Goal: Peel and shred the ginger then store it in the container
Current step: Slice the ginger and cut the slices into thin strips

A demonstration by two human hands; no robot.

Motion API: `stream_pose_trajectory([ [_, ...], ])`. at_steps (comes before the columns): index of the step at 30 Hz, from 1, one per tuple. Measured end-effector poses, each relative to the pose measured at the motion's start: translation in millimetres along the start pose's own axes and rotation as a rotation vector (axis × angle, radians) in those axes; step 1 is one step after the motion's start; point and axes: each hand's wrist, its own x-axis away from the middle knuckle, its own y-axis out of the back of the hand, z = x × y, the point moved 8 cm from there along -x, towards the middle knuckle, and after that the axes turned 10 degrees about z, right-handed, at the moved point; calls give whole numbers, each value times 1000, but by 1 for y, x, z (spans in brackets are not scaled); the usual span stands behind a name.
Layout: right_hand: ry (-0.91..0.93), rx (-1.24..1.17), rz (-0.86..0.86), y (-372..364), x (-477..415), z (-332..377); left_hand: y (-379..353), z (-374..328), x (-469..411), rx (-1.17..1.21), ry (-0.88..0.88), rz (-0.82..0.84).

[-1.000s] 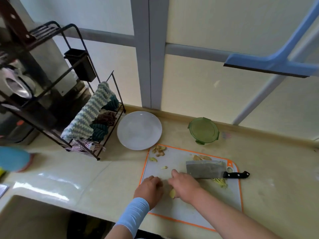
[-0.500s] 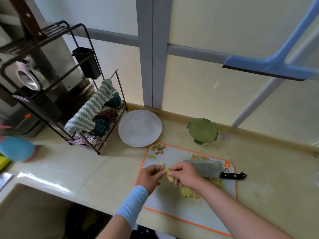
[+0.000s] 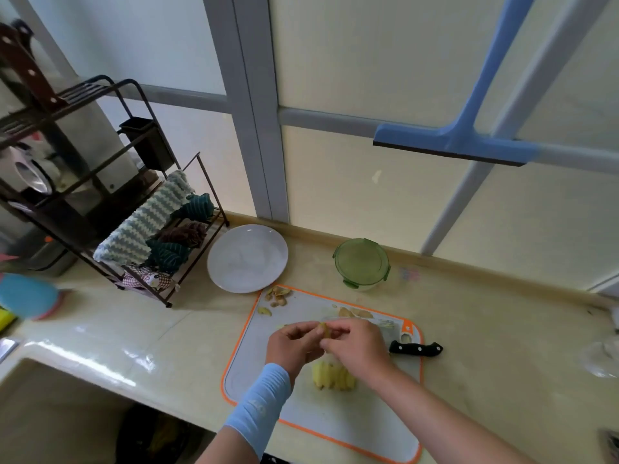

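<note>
Over the white cutting board (image 3: 361, 426) with an orange rim, my left hand (image 3: 294, 344) and my right hand (image 3: 356, 346) meet and pinch a small yellow piece of ginger (image 3: 324, 329) between their fingertips. A row of ginger slices (image 3: 333, 380) lies on the board just below my hands. Ginger peels (image 3: 277, 295) sit at the board's far left corner. A cleaver lies flat on the board behind my right hand, its black handle (image 3: 415, 348) pointing right. The green-lidded container (image 3: 361, 262) stands closed behind the board.
A white plate (image 3: 247, 257) lies left of the container. A black wire rack (image 3: 110, 209) with cloths stands at the left. The sink (image 3: 50, 413) is at the lower left. A blue squeegee (image 3: 469, 142) hangs on the window.
Both hands have lifted off the board with a piece of ginger and now hold it between their fingertips. The ginger slices that they covered show on the board.
</note>
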Motion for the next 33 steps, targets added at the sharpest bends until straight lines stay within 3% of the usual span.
stream_pose_trajectory([
  [13, -8, -273, 237, 29, 11, -15, -37, 3, 15, -55, -66, -30],
  [21, -51, -336, 260, 35, 18, -40, -53, 18, 16, -74, -91, -107],
  [33, -124, -347, 61, 40, 25, -75, -52, 40, 9, -158, 18, -111],
])
